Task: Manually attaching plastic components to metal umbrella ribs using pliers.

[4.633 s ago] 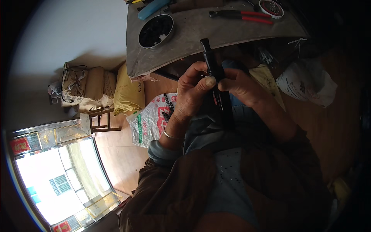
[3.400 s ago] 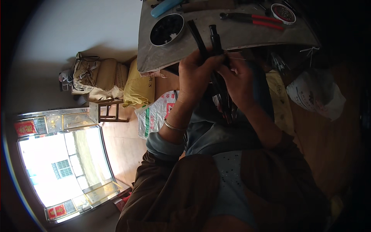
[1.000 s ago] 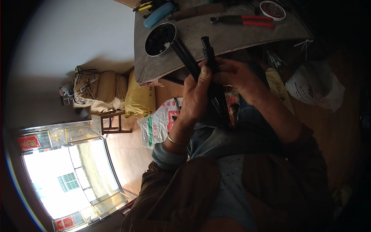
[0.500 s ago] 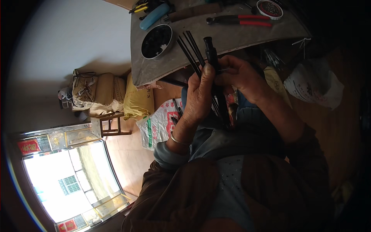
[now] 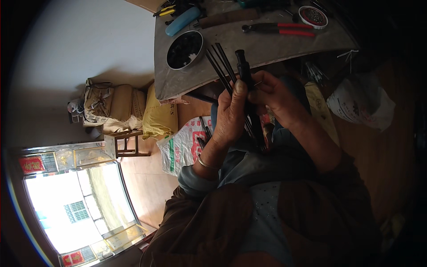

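My left hand (image 5: 230,111) is closed around a bundle of several thin black rods (image 5: 218,64) and a thicker black shaft (image 5: 243,66) with a ridged, knobbed top. Its thumb presses along the shaft. The shaft stands nearly upright, its lower part running down over my lap. On the shaft's right side, my right hand (image 5: 280,100) is closed in a pinch, with a thin, pale wire-like piece (image 5: 258,83) showing at its fingertips. My fingers partly hide where that piece meets the shaft.
A grey worktable (image 5: 267,46) lies beyond my hands. On it are a bowl of black parts (image 5: 184,50), red-handled pliers (image 5: 284,30), a small dish of tiny pieces (image 5: 313,17) and a blue object (image 5: 182,21). Plastic bags (image 5: 362,100), sacks (image 5: 158,111) and a wooden stool (image 5: 126,144) stand around.
The table and my hands sit slightly lower in view. Both hands keep the same grip on the shaft and rods, with only small shifts of the right fingers.
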The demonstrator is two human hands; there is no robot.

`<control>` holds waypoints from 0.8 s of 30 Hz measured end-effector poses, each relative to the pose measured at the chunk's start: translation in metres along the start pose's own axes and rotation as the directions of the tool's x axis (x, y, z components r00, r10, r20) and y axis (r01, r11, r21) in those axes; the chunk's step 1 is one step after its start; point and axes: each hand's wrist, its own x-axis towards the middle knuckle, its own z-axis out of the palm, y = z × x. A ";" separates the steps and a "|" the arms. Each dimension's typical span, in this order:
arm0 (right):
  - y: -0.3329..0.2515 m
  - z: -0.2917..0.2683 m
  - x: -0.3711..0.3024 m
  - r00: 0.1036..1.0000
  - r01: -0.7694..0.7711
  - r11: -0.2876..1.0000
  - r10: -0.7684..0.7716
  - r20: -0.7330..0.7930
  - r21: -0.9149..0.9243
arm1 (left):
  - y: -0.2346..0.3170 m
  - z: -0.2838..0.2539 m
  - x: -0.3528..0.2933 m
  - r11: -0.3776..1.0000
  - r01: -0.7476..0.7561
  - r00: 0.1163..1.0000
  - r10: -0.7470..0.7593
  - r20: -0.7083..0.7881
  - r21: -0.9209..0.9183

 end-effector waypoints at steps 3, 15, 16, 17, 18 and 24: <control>0.005 -0.002 0.000 1.000 0.013 1.000 -0.012 0.022 -0.025 | 0.002 0.006 -0.002 0.999 -0.038 0.999 0.039 -0.023 0.017; -0.007 0.002 0.002 0.991 0.132 0.948 -0.116 0.071 -0.290 | -0.019 -0.007 0.009 0.998 -0.043 0.958 0.056 -0.281 0.052; -0.009 0.002 0.000 0.977 0.214 0.918 -0.206 0.059 -0.333 | -0.019 -0.008 0.011 0.998 -0.043 0.955 0.055 -0.291 0.045; -0.012 0.004 0.000 0.963 0.247 0.865 -0.267 0.016 -0.437 | -0.019 -0.009 0.013 0.997 -0.072 0.960 0.077 -0.268 0.029; -0.011 0.004 0.001 0.966 0.241 0.864 -0.259 0.021 -0.442 | -0.019 -0.009 0.013 0.995 -0.100 0.964 0.100 -0.246 0.013; -0.009 0.008 -0.001 0.960 0.217 0.796 -0.279 -0.024 -0.565 | -0.015 -0.004 0.010 0.996 -0.089 0.960 0.079 -0.268 -0.025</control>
